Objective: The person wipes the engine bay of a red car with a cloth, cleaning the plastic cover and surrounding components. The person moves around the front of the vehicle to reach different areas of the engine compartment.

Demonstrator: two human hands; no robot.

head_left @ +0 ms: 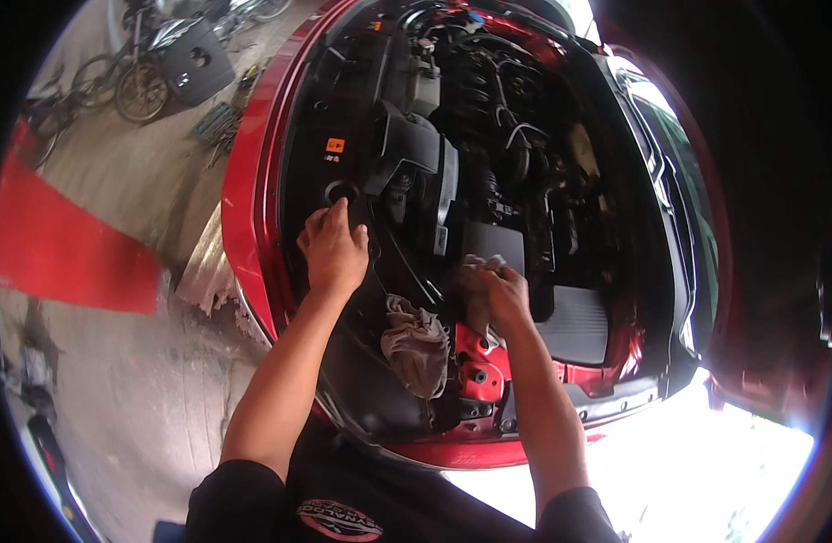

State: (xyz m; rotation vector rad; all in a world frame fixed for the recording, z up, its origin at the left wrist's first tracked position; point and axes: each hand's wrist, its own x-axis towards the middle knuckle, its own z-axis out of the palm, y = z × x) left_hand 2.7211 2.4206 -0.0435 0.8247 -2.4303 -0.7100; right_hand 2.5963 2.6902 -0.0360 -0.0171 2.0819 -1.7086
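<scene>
My left hand (334, 249) rests on the black plastic cover (312, 185) along the front of a red car's engine bay, fingers somewhat apart beside a round opening. Nothing shows in its grasp. In my right hand (506, 297) is a bunched grey rag (481, 271), held against the parts near a dark box lid (495, 239). The rag's edge is slightly blurred. A second crumpled grey rag (416, 348) lies between my forearms, on the black trim next to a red metal bracket (479, 373).
A raised dark hood (751, 226) fills the right side. Black air-intake housing (407, 149) and a ribbed dark cover (574, 324) stand in the bay. A red panel (72, 240) is at the left, with bicycles (140, 88) and a dark speaker-like panel (197, 61) beyond.
</scene>
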